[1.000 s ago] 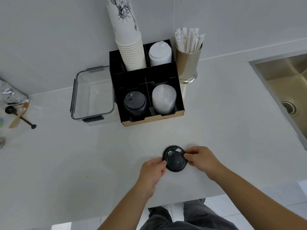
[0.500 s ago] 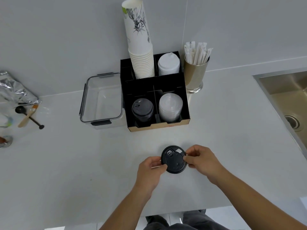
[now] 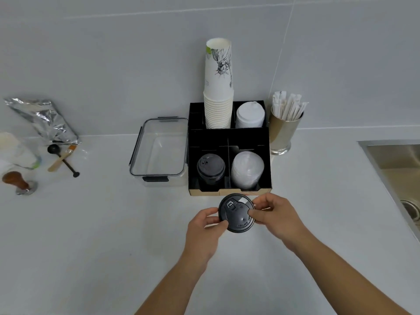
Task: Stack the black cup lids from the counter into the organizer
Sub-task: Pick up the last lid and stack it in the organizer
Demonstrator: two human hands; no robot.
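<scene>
A black cup lid (image 3: 236,213) is held between both hands just in front of the black organizer (image 3: 229,138). My left hand (image 3: 204,233) pinches its left rim, and my right hand (image 3: 275,217) pinches its right rim with the thumb on top. The lid looks lifted slightly off the white counter (image 3: 102,235). In the organizer's front left compartment stands a stack of black lids (image 3: 211,168). Clear lids (image 3: 247,170) fill the front right compartment.
Paper cups (image 3: 218,96) and white lids (image 3: 250,115) fill the organizer's back compartments. A clear container (image 3: 159,151) stands to its left, a metal cup of wrapped straws (image 3: 284,130) to its right. A sink (image 3: 397,173) is far right. A foil bag (image 3: 43,120), scoop and tamper (image 3: 19,183) lie far left.
Both hands have carried the black lid forward, closer to the organizer's front edge. The camera has tilted up, showing more of the wall and the left counter.
</scene>
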